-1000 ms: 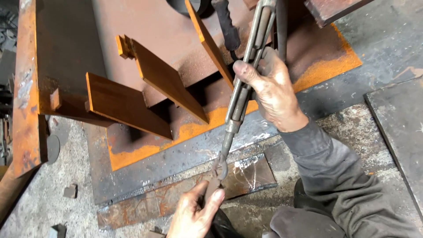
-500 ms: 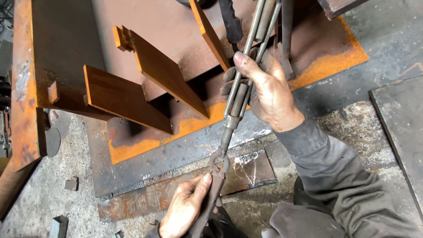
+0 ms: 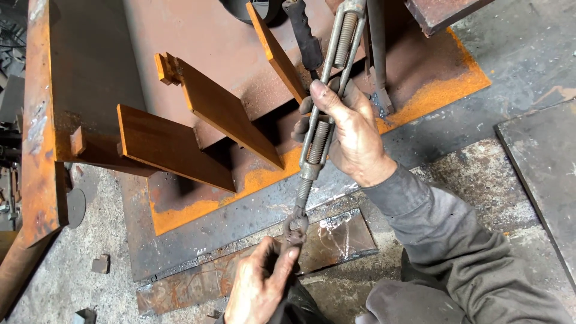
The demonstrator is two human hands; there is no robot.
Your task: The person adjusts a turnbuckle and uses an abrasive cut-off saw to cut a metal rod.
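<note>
- At centre frame, the right hand (image 3: 351,135) is closed around the body of a steel turnbuckle (image 3: 321,129), fingers wrapped over its two side bars and the threaded rod between them.
- Running from top centre down toward lower centre, the turnbuckle slants slightly leftward, its lower threaded end finishing in an eye (image 3: 295,227).
- At lower centre, the left hand (image 3: 258,291) pinches that eye between thumb and fingertips, closed on it just above a small scratched plate (image 3: 252,273) lying flat on the floor (image 3: 72,282).
- Behind the turnbuckle, filling the upper half of the frame, stands a rusty weldment (image 3: 198,48) on an orange-edged base plate (image 3: 210,207).
- Two flat rusty fins (image 3: 216,117) project from it left of centre, tilted and stacked one above the other; a third, narrower fin (image 3: 276,54) rises just left of the turnbuckle.
- At top centre, a black ribbed handle (image 3: 303,33) sits close beside the turnbuckle's upper end; whether they touch cannot be told.
- At the right edge, a dark steel sheet (image 3: 540,174) lies flat, well apart from both hands.
- A grey sleeve (image 3: 456,240) covers the right forearm, crossing the lower right of the frame.
</note>
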